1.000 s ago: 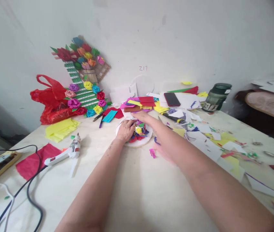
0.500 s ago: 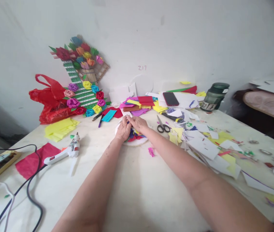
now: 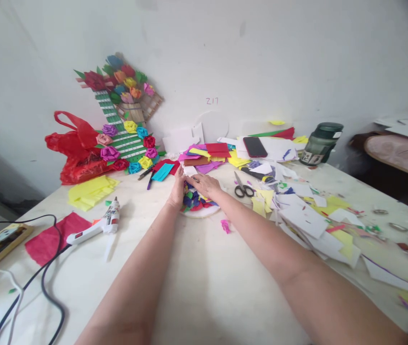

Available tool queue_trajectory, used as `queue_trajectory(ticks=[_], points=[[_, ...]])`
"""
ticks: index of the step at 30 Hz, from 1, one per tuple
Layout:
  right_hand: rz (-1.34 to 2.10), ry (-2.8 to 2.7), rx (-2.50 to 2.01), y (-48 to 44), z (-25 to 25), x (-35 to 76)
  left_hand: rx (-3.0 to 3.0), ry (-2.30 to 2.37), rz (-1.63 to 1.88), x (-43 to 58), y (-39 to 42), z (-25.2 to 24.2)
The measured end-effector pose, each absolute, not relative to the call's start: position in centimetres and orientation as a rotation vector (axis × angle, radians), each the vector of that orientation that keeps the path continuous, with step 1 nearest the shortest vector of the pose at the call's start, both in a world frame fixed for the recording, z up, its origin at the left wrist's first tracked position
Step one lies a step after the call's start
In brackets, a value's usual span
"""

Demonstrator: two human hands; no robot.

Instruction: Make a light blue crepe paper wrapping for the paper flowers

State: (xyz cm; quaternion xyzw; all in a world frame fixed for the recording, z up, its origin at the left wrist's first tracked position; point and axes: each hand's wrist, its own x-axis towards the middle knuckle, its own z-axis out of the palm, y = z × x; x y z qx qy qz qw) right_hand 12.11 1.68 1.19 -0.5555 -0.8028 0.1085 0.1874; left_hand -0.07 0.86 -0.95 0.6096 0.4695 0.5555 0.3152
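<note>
A white round disc (image 3: 201, 212) lies in the middle of the table with a heap of small coloured paper pieces (image 3: 193, 200) on it. My left hand (image 3: 178, 190) stands on its edge at the left side of the heap, fingers together and stretched toward the far side. My right hand (image 3: 205, 184) lies flat over the heap's right side, fingers extended and pressing down. A small white paper piece (image 3: 190, 170) sits just beyond both sets of fingertips. Neither hand grips anything that I can see.
Black scissors (image 3: 241, 189) lie right of the disc. A white glue gun (image 3: 98, 225) with a black cable lies at the left by red paper (image 3: 45, 242). A paper-flower frame (image 3: 122, 120), red bag (image 3: 76, 148), phone (image 3: 255, 146) and dark jar (image 3: 320, 143) stand at the back. Paper scraps (image 3: 308, 218) cover the right.
My right hand came back from the coloured paper stack at the back and settled on the heap. My left hand turned from resting on the heap to standing on edge beside it.
</note>
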Motion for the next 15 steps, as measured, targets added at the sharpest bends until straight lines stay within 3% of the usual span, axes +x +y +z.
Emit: queue_trajectory(ticks=[8, 15], points=[[0.242, -2.307, -1.566, 1.8, 1.2, 12.0, 1.448, 1.184, 1.469, -0.5, 1.8, -1.6], [0.274, -2.305, -1.598, 1.8, 1.4, 11.9, 1.835, 1.207, 1.278, -2.7, 0.4, -0.2]])
